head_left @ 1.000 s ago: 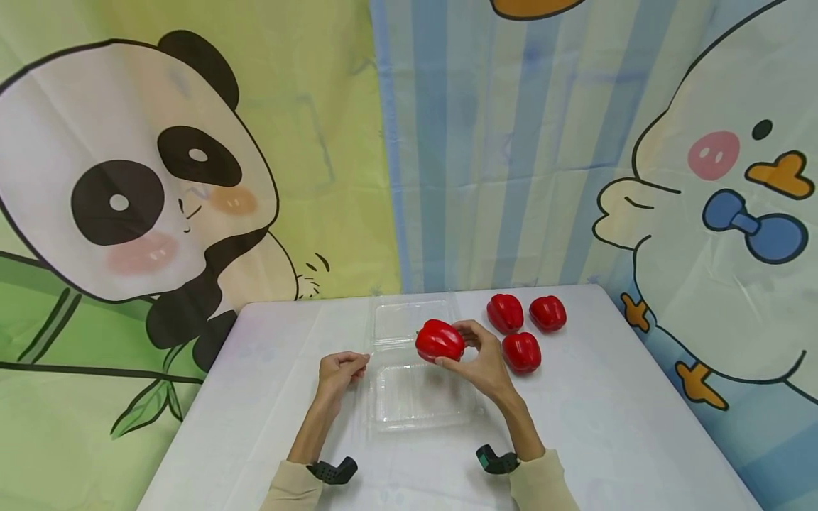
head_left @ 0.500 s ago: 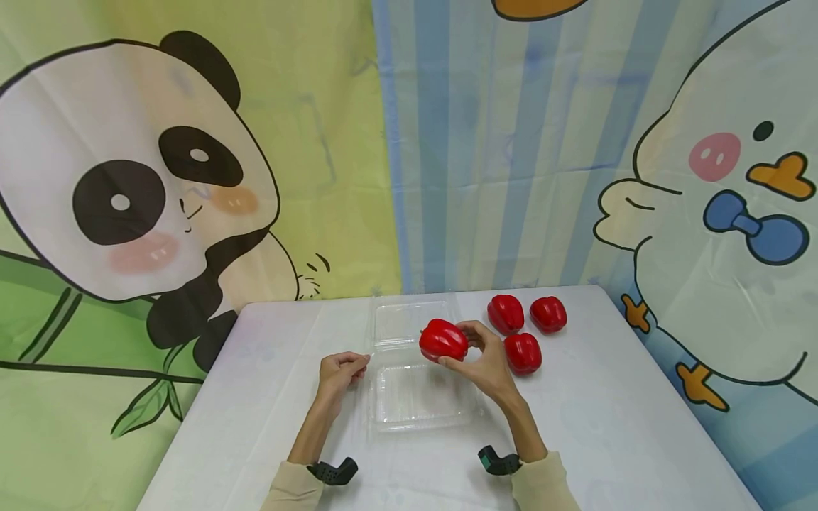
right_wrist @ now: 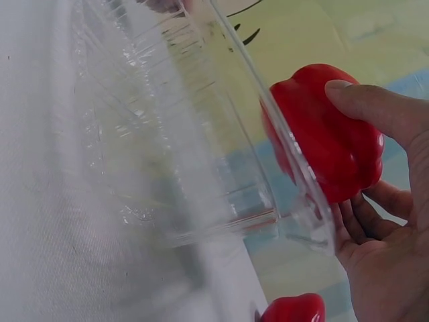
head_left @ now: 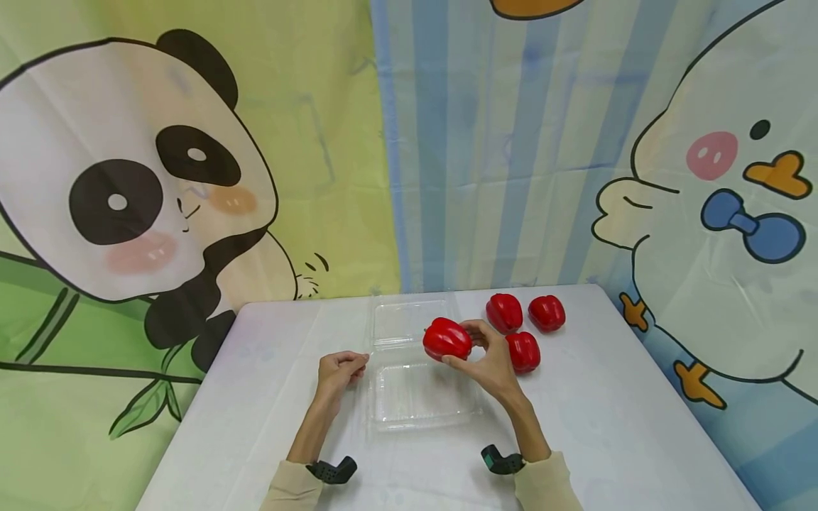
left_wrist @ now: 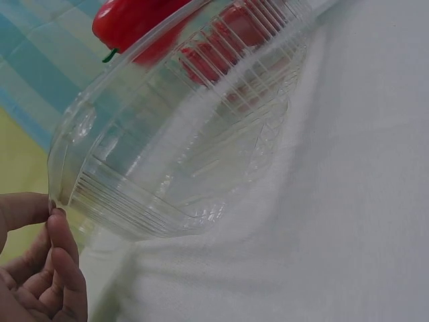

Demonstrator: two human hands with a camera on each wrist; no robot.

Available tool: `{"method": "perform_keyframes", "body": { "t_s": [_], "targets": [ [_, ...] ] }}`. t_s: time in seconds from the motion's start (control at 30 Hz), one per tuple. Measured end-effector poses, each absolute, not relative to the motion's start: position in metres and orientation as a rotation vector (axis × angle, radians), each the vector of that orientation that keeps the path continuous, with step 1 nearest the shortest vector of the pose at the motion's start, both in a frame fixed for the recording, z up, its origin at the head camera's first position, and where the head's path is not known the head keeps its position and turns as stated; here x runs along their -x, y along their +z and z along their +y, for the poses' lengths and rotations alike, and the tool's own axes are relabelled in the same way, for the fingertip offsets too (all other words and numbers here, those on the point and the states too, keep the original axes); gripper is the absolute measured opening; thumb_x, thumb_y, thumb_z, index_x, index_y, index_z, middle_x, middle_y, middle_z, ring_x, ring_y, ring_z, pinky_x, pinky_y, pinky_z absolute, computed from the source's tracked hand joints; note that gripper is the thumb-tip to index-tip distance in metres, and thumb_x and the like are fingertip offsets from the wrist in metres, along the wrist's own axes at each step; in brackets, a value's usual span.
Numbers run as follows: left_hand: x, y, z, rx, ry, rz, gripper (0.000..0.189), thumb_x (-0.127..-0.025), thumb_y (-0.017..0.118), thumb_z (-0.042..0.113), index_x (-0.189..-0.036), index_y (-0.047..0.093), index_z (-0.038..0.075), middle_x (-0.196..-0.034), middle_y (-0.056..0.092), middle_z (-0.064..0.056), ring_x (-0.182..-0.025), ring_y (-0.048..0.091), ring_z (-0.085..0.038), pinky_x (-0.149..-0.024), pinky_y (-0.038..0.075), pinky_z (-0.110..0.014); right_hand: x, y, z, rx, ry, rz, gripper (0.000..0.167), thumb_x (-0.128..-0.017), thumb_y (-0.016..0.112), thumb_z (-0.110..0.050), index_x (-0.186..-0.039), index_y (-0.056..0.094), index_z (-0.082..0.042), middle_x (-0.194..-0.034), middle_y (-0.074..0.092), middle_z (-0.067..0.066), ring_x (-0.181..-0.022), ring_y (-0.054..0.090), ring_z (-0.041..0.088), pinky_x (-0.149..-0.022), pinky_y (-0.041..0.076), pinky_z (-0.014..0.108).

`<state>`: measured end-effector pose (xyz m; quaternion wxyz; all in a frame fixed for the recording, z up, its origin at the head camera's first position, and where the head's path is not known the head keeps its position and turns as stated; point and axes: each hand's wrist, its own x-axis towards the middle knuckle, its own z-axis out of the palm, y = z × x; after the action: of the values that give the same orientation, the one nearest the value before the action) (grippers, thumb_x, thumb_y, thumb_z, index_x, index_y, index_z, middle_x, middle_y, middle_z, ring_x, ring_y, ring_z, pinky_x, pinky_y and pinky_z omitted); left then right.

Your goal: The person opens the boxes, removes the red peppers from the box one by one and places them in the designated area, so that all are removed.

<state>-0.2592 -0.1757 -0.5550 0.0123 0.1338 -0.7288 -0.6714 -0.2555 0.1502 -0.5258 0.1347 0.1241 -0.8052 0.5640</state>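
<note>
A glossy red bell pepper (head_left: pixel 446 339) is held in my right hand (head_left: pixel 493 360), above the clear plastic box. In the right wrist view the thumb lies on one side of the pepper (right_wrist: pixel 322 134) and the fingers are behind it. The box (head_left: pixel 418 401) lies on the table with its lid (head_left: pixel 409 323) folded back. At the box's left side my left hand (head_left: pixel 341 372) pinches the rim between thumb and finger, as the left wrist view shows by the box edge (left_wrist: pixel 100 100). A small green stem (left_wrist: pixel 110 56) sticks out of the pepper.
Several other red peppers stand at the back right: one pepper (head_left: pixel 504 313), a second pepper (head_left: pixel 546 314) and a third pepper (head_left: pixel 524 353), partly behind the right hand. A printed curtain (head_left: pixel 319 142) hangs behind the white table (head_left: pixel 613 419).
My right hand has drifted slightly to the right with the pepper in it, nearer the other peppers. The left hand and the box have stayed put.
</note>
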Motion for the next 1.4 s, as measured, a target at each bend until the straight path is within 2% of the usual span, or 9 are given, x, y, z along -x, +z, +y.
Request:
{"method": "perform_keyframes", "body": {
  "t_s": [0.13,0.33,0.6,0.83,1.17,1.4],
  "targets": [
    [0.259,-0.555,-0.176,-0.419,-2.091,-2.273,0.017,-0.096,0.081,0.010,-0.096,0.078,-0.006,-0.073,0.072,0.001,-0.065,0.065,-0.010,-0.061,0.053,-0.020,0.254,-0.526,0.152,-0.350,1.626,-2.338,0.073,-0.074,0.101,-0.026,-0.138,0.067,-0.015,-0.132,0.075,0.007,-0.111,0.069,0.023,-0.100,0.061,0.044],
    [0.257,-0.557,-0.176,-0.417,-2.103,-2.268,0.019,-0.097,0.082,0.012,-0.097,0.078,-0.007,-0.073,0.072,0.002,-0.065,0.064,-0.009,-0.061,0.053,-0.020,0.252,-0.527,0.154,-0.326,1.626,-2.339,0.074,-0.074,0.102,-0.028,-0.138,0.067,-0.016,-0.134,0.075,0.005,-0.112,0.069,0.023,-0.099,0.060,0.033],
    [0.257,-0.558,-0.178,-0.403,-2.121,-2.266,0.024,-0.098,0.081,0.013,-0.100,0.077,-0.010,-0.072,0.072,0.003,-0.064,0.063,-0.009,-0.060,0.053,-0.021,0.252,-0.528,0.157,-0.301,1.632,-2.325,0.075,-0.074,0.102,-0.027,-0.139,0.066,-0.014,-0.135,0.074,0.005,-0.113,0.069,0.023,-0.103,0.060,0.048],
    [0.257,-0.557,-0.177,-0.400,-2.119,-2.261,0.023,-0.097,0.082,0.014,-0.098,0.078,-0.009,-0.072,0.072,0.002,-0.064,0.063,-0.009,-0.060,0.052,-0.021,0.252,-0.527,0.159,-0.282,1.627,-2.322,0.075,-0.074,0.102,-0.026,-0.139,0.066,-0.013,-0.134,0.073,0.005,-0.113,0.069,0.024,-0.104,0.060,0.053],
    [0.259,-0.555,-0.177,-0.396,-2.129,-2.255,0.023,-0.097,0.082,0.014,-0.099,0.078,-0.009,-0.072,0.072,0.003,-0.064,0.063,-0.009,-0.061,0.053,-0.021,0.253,-0.524,0.162,-0.273,1.601,-2.295,0.079,-0.072,0.103,-0.024,-0.141,0.066,-0.009,-0.135,0.073,0.008,-0.112,0.070,0.026,-0.100,0.061,0.044],
    [0.259,-0.555,-0.175,-0.416,-2.106,-2.259,0.020,-0.096,0.082,0.010,-0.098,0.078,-0.009,-0.071,0.071,0.003,-0.064,0.063,-0.009,-0.061,0.053,-0.021,0.253,-0.525,0.166,-0.250,1.597,-2.294,0.077,-0.074,0.102,-0.025,-0.140,0.066,-0.013,-0.135,0.073,0.007,-0.112,0.069,0.025,-0.102,0.061,0.045]
  ]
}}
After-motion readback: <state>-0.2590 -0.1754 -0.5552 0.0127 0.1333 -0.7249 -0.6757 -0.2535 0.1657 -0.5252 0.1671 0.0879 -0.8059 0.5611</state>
